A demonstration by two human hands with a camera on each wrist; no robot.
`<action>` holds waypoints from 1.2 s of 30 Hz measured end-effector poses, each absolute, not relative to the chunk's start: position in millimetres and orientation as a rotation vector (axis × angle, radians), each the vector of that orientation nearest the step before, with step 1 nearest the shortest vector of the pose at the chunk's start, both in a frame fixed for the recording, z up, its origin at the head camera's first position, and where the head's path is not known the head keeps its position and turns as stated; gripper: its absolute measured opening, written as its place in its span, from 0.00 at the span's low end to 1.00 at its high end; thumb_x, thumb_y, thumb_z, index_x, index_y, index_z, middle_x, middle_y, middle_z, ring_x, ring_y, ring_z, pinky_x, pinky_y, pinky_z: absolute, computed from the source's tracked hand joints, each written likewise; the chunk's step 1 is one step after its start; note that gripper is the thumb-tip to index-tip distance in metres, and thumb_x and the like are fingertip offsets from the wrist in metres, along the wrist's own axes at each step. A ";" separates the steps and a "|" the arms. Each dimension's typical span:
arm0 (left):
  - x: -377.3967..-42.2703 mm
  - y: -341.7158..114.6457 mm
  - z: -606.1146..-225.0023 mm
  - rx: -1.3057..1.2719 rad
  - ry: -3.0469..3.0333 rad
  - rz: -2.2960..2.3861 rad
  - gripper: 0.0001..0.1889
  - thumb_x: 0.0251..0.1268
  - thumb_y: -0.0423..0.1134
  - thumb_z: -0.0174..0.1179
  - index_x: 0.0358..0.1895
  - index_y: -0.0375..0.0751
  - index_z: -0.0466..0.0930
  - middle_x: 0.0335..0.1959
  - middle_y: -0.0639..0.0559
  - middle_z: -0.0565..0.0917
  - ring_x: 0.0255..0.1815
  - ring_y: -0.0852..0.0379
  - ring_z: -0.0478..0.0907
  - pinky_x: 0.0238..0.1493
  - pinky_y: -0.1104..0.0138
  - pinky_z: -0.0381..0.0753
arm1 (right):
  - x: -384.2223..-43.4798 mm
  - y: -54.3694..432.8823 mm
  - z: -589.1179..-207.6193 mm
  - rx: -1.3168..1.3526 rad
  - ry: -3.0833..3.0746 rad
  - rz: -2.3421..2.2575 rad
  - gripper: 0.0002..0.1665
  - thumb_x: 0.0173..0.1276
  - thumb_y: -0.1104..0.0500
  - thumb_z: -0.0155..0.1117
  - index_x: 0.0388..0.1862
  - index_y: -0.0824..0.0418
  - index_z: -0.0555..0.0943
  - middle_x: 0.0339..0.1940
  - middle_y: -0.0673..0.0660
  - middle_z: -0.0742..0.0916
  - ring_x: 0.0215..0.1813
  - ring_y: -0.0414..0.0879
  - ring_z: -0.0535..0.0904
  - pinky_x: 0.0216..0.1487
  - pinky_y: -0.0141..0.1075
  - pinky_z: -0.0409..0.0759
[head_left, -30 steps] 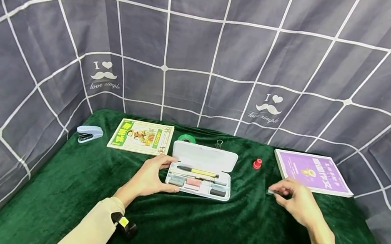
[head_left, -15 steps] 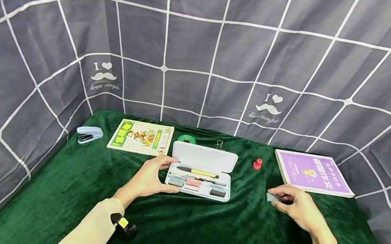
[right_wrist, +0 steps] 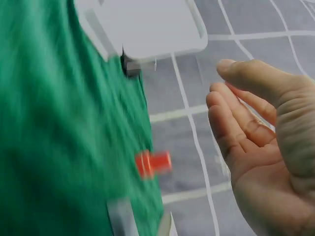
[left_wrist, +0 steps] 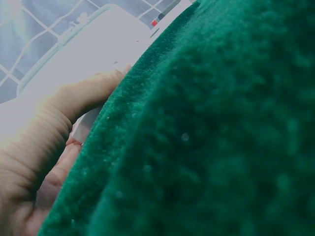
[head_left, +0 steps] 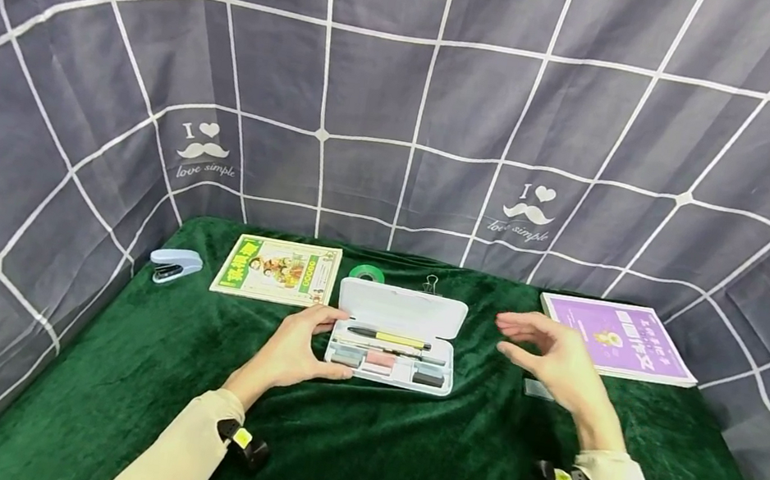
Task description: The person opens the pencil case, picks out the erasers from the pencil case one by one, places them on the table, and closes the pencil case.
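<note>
My left hand point(head_left: 294, 349) grips the left end of an open white pencil case point(head_left: 403, 309), thumb at its front edge and fingers at the back. Inside the case lie a yellow and black pen point(head_left: 391, 339), a pink eraser-like block point(head_left: 380, 358) and other small items. Off to the right, my right hand point(head_left: 557, 357) hangs above the cloth with thumb and fingers apart, holding nothing. Under it rests a small grey flat piece point(head_left: 538, 389), partly hidden by the hand. A small red cap-like piece point(right_wrist: 153, 162) shows in the right wrist view; in the head view my fingers nearly cover it.
Behind the case are a green tape roll point(head_left: 368, 272) and a binder clip point(head_left: 431, 283). A green and yellow book point(head_left: 277, 270) and a light blue stapler point(head_left: 175, 265) lie left, a purple book point(head_left: 615, 338) right. Green cloth point(head_left: 397, 458) covers the table.
My right hand has let go of the grey piece, leaving it on the cloth, and has moved up and left toward the red piece. The left hand stays on the case.
</note>
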State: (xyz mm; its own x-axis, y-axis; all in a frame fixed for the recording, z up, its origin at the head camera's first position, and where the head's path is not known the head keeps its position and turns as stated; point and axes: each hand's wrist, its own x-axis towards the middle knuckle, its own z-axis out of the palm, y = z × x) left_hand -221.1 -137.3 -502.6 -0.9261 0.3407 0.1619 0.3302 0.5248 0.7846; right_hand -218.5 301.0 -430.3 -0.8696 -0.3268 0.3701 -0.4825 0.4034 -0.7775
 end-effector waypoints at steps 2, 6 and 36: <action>-221.3 -136.7 -502.2 0.607 2.731 1.403 0.48 0.50 0.49 0.92 0.76 0.44 0.79 0.73 0.46 0.81 0.72 0.45 0.84 0.75 0.56 0.85 | -223.7 286.5 -431.2 0.772 -2.471 1.518 0.22 0.70 0.74 0.78 0.63 0.70 0.88 0.58 0.60 0.93 0.54 0.42 0.91 0.57 0.29 0.90; -222.0 -135.9 -502.1 0.614 2.731 1.403 0.48 0.50 0.49 0.92 0.76 0.44 0.80 0.73 0.47 0.82 0.72 0.46 0.84 0.75 0.57 0.85 | -228.9 258.7 -436.5 0.804 -2.517 1.525 0.21 0.70 0.73 0.79 0.61 0.68 0.89 0.54 0.64 0.93 0.52 0.48 0.92 0.57 0.33 0.91; -221.2 -137.4 -503.3 0.637 2.735 1.423 0.47 0.49 0.48 0.92 0.74 0.43 0.81 0.72 0.47 0.82 0.71 0.46 0.84 0.75 0.58 0.85 | -210.2 260.7 -420.0 0.852 -2.506 1.041 0.24 0.64 0.77 0.75 0.52 0.54 0.95 0.44 0.47 0.91 0.43 0.42 0.84 0.44 0.27 0.84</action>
